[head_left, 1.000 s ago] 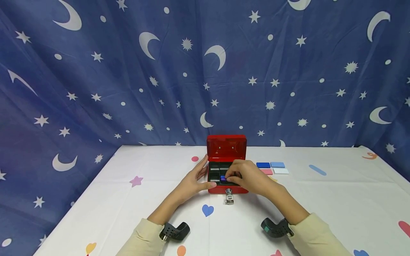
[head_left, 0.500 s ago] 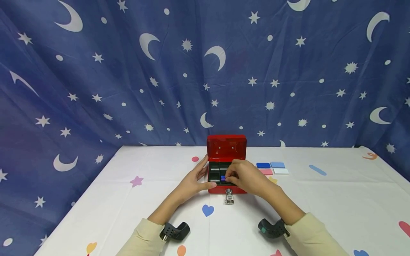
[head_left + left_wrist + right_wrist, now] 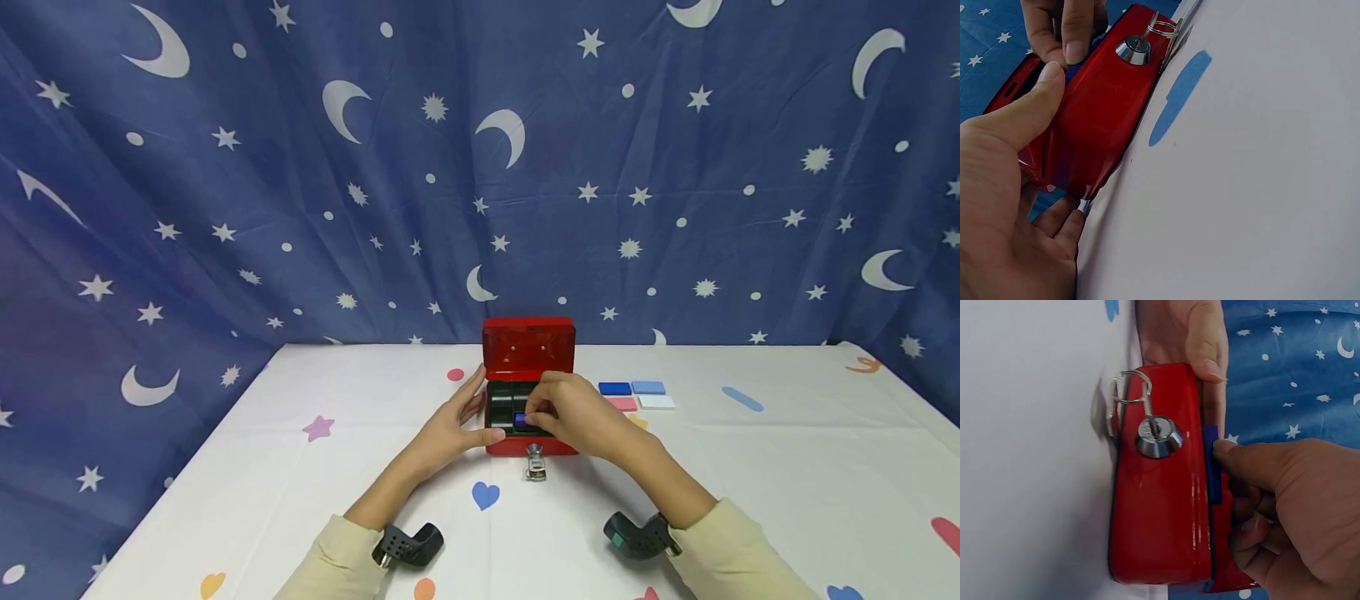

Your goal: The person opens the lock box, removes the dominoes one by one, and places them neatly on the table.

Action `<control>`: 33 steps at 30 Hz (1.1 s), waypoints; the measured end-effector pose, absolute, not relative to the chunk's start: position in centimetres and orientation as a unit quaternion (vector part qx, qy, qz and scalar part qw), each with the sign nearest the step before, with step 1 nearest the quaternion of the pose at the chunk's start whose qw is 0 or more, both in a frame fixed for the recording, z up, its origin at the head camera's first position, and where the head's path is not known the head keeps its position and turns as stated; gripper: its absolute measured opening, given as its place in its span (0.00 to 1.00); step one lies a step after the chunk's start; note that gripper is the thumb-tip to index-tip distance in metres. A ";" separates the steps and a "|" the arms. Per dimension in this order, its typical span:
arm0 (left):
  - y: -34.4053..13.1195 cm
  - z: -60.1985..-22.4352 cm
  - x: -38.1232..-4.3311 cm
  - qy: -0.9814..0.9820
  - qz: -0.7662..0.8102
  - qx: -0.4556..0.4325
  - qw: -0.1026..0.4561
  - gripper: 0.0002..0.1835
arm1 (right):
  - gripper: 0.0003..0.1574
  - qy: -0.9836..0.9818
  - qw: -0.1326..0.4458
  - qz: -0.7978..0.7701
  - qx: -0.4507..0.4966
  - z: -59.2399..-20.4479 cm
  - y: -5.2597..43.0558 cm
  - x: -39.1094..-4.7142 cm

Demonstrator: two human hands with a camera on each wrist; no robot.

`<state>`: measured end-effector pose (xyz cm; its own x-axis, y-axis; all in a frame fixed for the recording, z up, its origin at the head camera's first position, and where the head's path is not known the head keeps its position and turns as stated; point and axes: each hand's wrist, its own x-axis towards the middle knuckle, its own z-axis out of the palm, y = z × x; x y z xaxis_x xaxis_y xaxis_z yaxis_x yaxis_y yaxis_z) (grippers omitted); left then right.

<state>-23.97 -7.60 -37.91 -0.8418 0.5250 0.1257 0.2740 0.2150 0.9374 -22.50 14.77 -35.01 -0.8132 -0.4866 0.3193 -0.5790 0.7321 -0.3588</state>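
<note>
A red cash box [image 3: 517, 447] stands on the table with its lid [image 3: 528, 346] raised and a black compartment tray [image 3: 499, 417] inside. My left hand [image 3: 450, 425] grips the box's left end, thumb over the front rim and fingers along the side. At the tray's front middle compartment, my right hand [image 3: 581, 417] pinches a dark blue block [image 3: 1212, 465]; its lower part is hidden behind the box front in the right wrist view. Keys on a ring [image 3: 536, 471] hang from the front lock [image 3: 1159, 439].
Right of the box lie a dark blue block [image 3: 615, 388], a light blue block [image 3: 648, 387], a pink block [image 3: 621, 404] and a white block [image 3: 657, 402]. A white patterned cloth [image 3: 315, 483] covers the table. A blue star-and-moon curtain [image 3: 420, 250] hangs behind.
The blue in the tray compartment, seen earlier as two strips, now shows as one darker patch under the right fingers. Both hands stay almost in place.
</note>
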 end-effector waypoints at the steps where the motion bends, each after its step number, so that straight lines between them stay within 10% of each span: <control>1: -7.7 -37.6 -23.7 0.773 0.570 0.257 0.110 0.51 | 0.04 -0.924 0.103 0.229 0.289 -34.9 14.8 -22.5; 33: -7.5 -37.3 -23.4 0.776 0.570 0.248 0.109 0.50 | 0.05 -0.939 0.101 0.233 0.232 -34.0 16.8 -23.1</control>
